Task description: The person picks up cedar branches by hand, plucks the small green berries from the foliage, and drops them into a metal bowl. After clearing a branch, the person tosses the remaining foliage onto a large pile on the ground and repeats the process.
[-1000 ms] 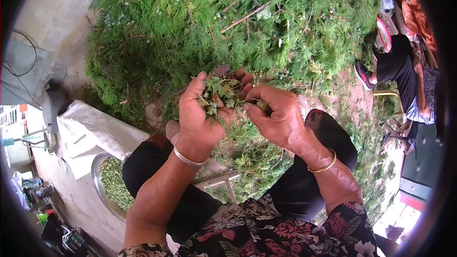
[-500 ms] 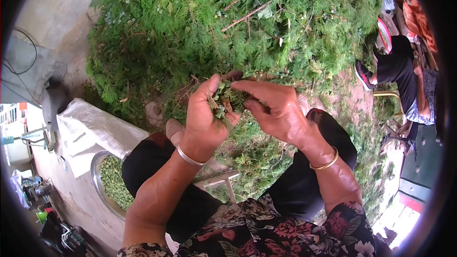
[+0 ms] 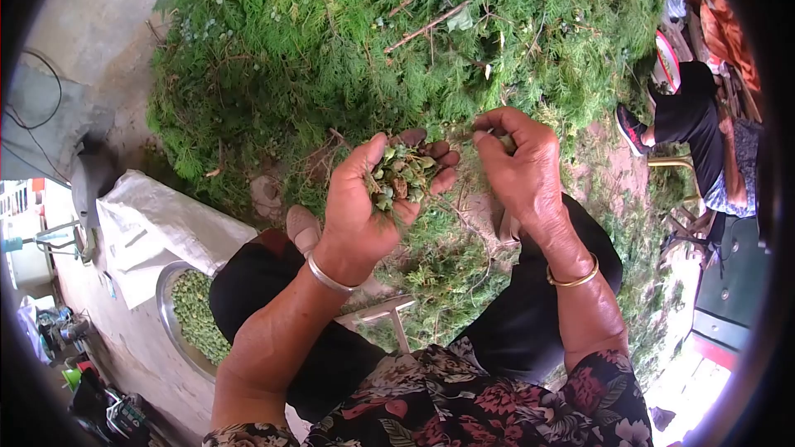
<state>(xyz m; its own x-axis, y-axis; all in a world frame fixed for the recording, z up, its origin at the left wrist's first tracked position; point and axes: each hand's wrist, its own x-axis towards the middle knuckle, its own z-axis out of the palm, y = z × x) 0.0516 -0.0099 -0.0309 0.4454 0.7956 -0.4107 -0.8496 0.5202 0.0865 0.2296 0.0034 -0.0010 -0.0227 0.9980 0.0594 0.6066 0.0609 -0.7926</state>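
Cupped in my left hand (image 3: 364, 190) is a small heap of green seed cones (image 3: 403, 175) mixed with bits of leaf and brown scraps. The fingers curl around the heap from beneath. My right hand (image 3: 526, 157) is apart from it, to the right, with thumb and forefinger pinched together; whatever they hold, if anything, is too small to make out. Beyond both hands spreads a large pile of cut green conifer branches (image 3: 331, 58). A metal basin (image 3: 171, 327) beside my left knee contains many similar green cones (image 3: 203, 319).
A white sack (image 3: 166, 219) lies on the floor at left. Loose sprigs cover the ground around my feet. Another person (image 3: 704, 132) sits at the right, near a red-rimmed basin (image 3: 667, 58). A wooden stool part (image 3: 385, 310) shows between my legs.
My right hand has moved away to the right from the heap in my left hand. The left palm now shows more openly, still cupping the cones.
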